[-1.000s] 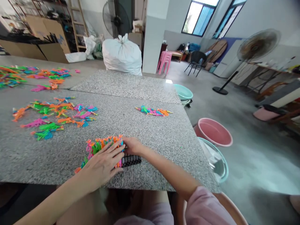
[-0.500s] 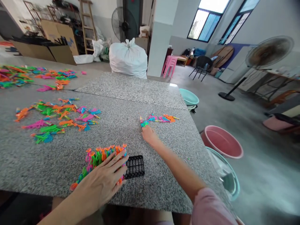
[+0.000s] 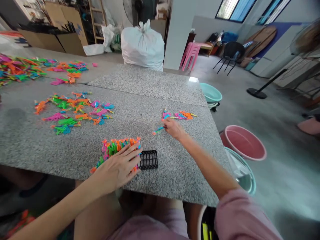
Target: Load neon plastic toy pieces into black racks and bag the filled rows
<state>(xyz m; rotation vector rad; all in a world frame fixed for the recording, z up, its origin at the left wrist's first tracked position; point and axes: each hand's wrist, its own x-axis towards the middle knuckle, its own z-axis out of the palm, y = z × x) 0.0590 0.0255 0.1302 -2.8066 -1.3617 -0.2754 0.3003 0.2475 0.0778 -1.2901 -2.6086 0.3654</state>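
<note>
My left hand (image 3: 122, 166) lies with fingers stretched out over a packed row of bright plastic toys with orange suction-cup tips (image 3: 113, 145). These toys stand in a black plastic rack (image 3: 149, 159), whose right end shows bare cells. Farther out on the right, my right hand (image 3: 173, 127) is closed on a suction-cup dart (image 3: 159, 130), its blue shaft and orange tip pointing left; whether more of a toy is inside the fingers is hidden. Just beyond that hand lie a pink and blue toy (image 3: 166, 115) and an orange toy gun (image 3: 186, 115).
Loose toy guns (image 3: 75, 110) are spread on the granite table (image 3: 135, 110) at left, with a bigger pile (image 3: 20, 68) behind. A tied white sack (image 3: 142, 45) stands beyond the table. Pink (image 3: 245, 142) and teal (image 3: 211, 92) basins stand past its right edge.
The view has tipped downward. My right hand, earlier on a blue-green toy, now has a dart sticking out to its left. My left hand stays on the racked toys.
</note>
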